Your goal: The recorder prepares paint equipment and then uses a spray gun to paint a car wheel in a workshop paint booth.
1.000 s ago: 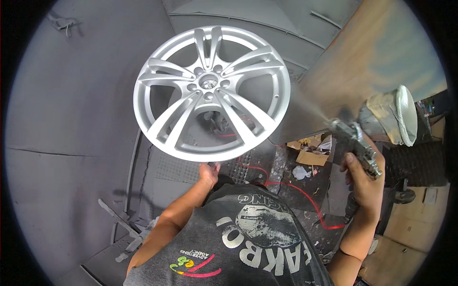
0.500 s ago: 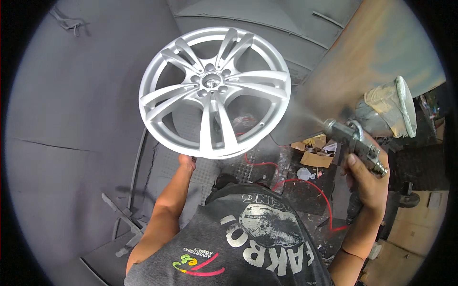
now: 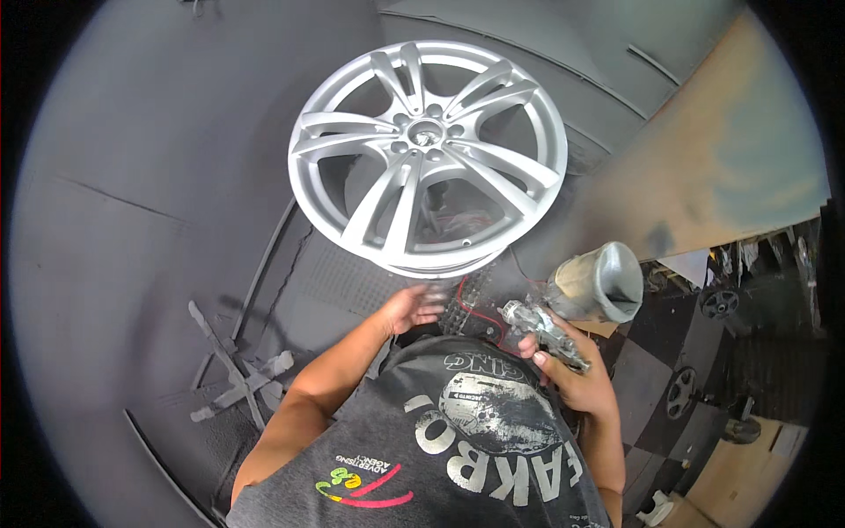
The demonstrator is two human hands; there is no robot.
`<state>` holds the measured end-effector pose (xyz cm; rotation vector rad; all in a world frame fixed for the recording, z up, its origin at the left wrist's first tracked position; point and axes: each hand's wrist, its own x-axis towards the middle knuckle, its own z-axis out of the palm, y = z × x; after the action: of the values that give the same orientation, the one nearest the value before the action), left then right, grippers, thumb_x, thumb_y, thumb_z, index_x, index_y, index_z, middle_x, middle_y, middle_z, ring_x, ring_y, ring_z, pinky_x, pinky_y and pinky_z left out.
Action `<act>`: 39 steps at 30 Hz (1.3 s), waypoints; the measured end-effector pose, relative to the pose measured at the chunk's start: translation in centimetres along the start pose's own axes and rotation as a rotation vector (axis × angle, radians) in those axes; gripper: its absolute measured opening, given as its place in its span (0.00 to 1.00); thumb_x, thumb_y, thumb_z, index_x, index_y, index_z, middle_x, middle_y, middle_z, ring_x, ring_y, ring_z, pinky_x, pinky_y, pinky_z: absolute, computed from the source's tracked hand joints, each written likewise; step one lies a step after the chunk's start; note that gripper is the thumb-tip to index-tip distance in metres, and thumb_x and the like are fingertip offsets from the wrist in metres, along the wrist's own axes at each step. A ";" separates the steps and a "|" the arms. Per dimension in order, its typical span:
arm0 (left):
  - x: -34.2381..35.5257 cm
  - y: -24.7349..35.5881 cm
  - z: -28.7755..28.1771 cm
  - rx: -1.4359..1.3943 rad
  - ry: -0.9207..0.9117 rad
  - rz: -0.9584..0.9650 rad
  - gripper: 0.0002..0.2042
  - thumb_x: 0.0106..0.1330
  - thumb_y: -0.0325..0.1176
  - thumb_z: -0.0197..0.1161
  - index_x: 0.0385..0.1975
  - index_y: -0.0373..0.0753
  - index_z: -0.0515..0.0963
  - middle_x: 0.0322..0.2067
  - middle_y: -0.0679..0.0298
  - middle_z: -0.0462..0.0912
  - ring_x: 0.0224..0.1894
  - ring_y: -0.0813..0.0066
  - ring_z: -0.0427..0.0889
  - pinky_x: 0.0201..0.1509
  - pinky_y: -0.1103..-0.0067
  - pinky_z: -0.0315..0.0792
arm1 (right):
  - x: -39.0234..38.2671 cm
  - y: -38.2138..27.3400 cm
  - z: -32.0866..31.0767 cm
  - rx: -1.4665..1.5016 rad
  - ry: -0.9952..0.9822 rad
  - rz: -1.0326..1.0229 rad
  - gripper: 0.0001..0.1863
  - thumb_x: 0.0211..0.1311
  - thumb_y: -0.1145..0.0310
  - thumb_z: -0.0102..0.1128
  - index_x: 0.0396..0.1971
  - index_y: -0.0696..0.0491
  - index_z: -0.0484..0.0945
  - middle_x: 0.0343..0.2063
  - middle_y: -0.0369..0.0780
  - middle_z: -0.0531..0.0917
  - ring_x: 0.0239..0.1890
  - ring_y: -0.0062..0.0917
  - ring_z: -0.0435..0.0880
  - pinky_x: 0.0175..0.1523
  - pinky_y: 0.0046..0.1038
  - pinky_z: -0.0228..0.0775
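Evenly silver, the twin-spoked wheel (image 3: pixel 447 146)

Silver wheel rim (image 3: pixel 446 146), grey spray gun (image 3: pixel 544 332), red hose (image 3: pixel 481 314), charcoal shirt (image 3: pixel 387 440) with pale lettering, black-and-grey checkered floor (image 3: pixel 648 392).
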<state>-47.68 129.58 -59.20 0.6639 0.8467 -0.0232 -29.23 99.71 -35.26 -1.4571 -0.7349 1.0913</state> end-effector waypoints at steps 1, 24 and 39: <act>-1.4 0.2 1.7 -0.015 0.014 0.011 0.19 0.80 0.43 0.50 0.62 0.41 0.74 0.56 0.62 0.82 0.56 0.70 0.81 0.54 0.73 0.76 | 0.1 0.9 -0.1 -0.004 -0.023 0.000 0.31 0.70 0.70 0.62 0.71 0.61 0.66 0.43 0.35 0.85 0.41 0.15 0.81 0.37 0.16 0.75; -9.0 -6.3 29.3 0.858 -0.596 0.904 0.07 0.72 0.35 0.62 0.38 0.38 0.78 0.31 0.60 0.81 0.36 0.66 0.81 0.47 0.70 0.74 | -3.4 -3.0 -6.6 0.028 -0.009 -0.327 0.34 0.66 0.71 0.64 0.68 0.68 0.65 0.36 0.38 0.83 0.33 0.19 0.82 0.38 0.19 0.75; -9.9 -4.6 30.9 0.584 -0.716 0.758 0.13 0.58 0.22 0.72 0.39 0.33 0.75 0.38 0.60 0.85 0.43 0.74 0.82 0.50 0.74 0.74 | -4.4 -6.9 -4.1 -0.071 0.008 -0.297 0.33 0.65 0.67 0.67 0.66 0.67 0.70 0.33 0.38 0.83 0.36 0.21 0.80 0.45 0.25 0.74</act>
<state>-34.47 106.54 -40.01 1.3868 -0.1564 0.1737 -26.23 95.45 -27.71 -1.3589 -0.9587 0.8383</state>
